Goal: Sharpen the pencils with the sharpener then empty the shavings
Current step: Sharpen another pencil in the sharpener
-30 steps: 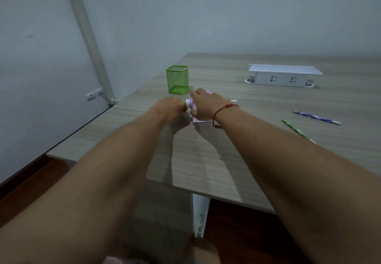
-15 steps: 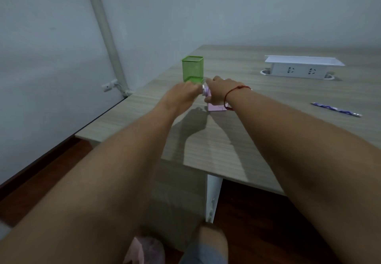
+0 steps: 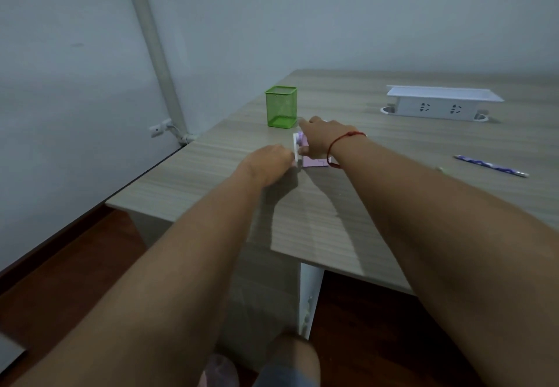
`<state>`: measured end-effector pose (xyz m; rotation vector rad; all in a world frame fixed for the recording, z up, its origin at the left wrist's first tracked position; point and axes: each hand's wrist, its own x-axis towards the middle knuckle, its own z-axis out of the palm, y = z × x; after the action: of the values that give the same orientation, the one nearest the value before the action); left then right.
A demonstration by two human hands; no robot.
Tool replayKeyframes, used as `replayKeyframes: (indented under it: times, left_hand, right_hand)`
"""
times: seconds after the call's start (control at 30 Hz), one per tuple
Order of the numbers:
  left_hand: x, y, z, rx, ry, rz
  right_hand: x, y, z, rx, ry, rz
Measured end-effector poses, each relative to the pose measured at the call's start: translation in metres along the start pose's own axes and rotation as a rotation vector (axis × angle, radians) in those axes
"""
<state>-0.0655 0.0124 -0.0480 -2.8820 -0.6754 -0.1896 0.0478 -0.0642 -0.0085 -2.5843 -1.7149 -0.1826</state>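
A small pink-and-white sharpener (image 3: 314,161) stands on the wooden table (image 3: 393,181), mostly hidden behind my hands. My right hand (image 3: 320,140), with a red string at the wrist, wraps over its body from the right. My left hand (image 3: 269,162) pinches the white crank (image 3: 296,152) on its left side. A blue patterned pencil (image 3: 490,166) lies on the table at the right. Only the tip of a green pencil (image 3: 439,169) shows past my right forearm.
A green mesh pencil cup (image 3: 281,106) stands just behind the sharpener. A white power socket box (image 3: 438,105) sits at the back right. The table's left corner and front edge are near my forearms; dark wood floor lies below.
My left hand has dropped from the top of the sharpener's crank to low on its left side. The camera view has shifted a little.
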Motion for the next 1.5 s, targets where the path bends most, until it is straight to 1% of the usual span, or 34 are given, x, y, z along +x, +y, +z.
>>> replayKeyframes:
  times: [0.13,0.27,0.33,0.4,0.47,0.67,0.77,0.83,0.97,1.07,1.13,1.2,1.27,1.33,1.37,1.43,1.47,1.5]
  left_hand:
    - [0.014,-0.001,0.013,0.089,-0.023,0.006]
    - [0.040,-0.015,-0.002,0.158,-0.011,-0.026]
    - [0.047,-0.020,-0.011,0.212,0.021,0.008]
    - [0.050,-0.024,-0.021,0.280,0.093,0.040]
    - [0.050,-0.026,-0.028,0.291,0.168,0.063]
    - [0.027,-0.023,-0.035,0.144,0.298,0.054]
    - [0.005,-0.016,-0.032,0.052,0.331,0.108]
    - [-0.009,-0.010,-0.024,-0.001,0.309,0.142]
    - [-0.013,-0.001,-0.006,0.052,0.091,0.057]
    - [0.004,0.001,0.005,0.057,-0.010,-0.001]
    - [0.018,-0.001,0.011,0.087,-0.028,-0.048]
    - [0.028,-0.003,0.014,0.068,-0.021,-0.099]
    - [0.033,-0.004,0.017,0.043,-0.003,-0.118]
    - [0.032,-0.004,0.019,0.032,0.001,-0.130]
    - [0.031,-0.004,0.019,0.023,0.008,-0.137]
    - [0.029,-0.003,0.018,-0.027,0.021,-0.160]
    - [0.028,-0.003,0.017,-0.044,0.021,-0.166]
    - [0.027,-0.002,0.015,-0.044,0.018,-0.159]
  right_hand:
    - [0.003,0.005,0.007,0.033,0.045,-0.027]
    - [0.002,0.005,0.009,0.070,0.065,-0.026]
    - [0.000,0.005,0.009,0.067,0.076,-0.028]
    - [-0.001,0.005,0.008,0.053,0.093,-0.023]
    - [-0.002,0.005,0.005,0.045,0.087,-0.011]
    - [-0.001,0.001,-0.003,0.029,0.031,0.019]
    - [-0.001,-0.001,-0.006,0.010,0.005,0.044]
    - [-0.001,-0.001,-0.006,0.001,-0.015,0.047]
    - [0.000,0.001,-0.003,0.011,-0.003,0.016]
    - [0.001,0.003,0.002,0.028,0.023,-0.009]
    - [0.003,0.004,0.005,0.040,0.041,-0.022]
    - [0.006,0.005,0.008,0.043,0.059,-0.026]
    - [0.005,0.006,0.008,0.032,0.068,-0.024]
    - [0.004,0.008,0.007,0.064,0.042,-0.028]
    - [0.003,0.009,0.005,0.130,0.022,-0.023]
    - [0.001,0.016,-0.004,0.375,0.027,0.040]
    - [0.000,0.022,-0.008,0.451,0.060,0.091]
    - [-0.001,0.029,-0.011,0.476,0.078,0.147]
